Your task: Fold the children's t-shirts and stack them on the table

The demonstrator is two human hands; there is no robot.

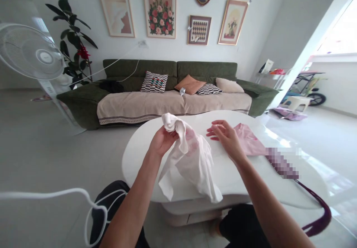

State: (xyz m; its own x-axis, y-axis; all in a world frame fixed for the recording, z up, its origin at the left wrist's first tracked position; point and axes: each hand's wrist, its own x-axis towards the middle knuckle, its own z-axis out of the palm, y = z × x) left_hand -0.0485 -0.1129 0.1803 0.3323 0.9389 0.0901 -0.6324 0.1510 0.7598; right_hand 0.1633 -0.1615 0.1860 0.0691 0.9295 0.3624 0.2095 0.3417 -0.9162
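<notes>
A white garment with a pink print (195,162) hangs bunched over the table, its lower part draped near the front edge. My left hand (164,141) grips it at the upper left, fingers closed around the gathered cloth. To the right of the garment, my right hand (223,134) is raised above the tabletop, fingers apart and holding nothing. Just beyond that hand lies a pink folded cloth (249,140). Beside the cloth is a purple item, partly blurred out, with a dark purple strap (315,196) that hangs over the table's right side.
The white oval table (136,158) stands before my knees. Behind it is a green sofa (206,71) with several cushions. A white fan (44,56) stands at the left, near a plant (74,36). A white cable (69,191) loops by my left leg.
</notes>
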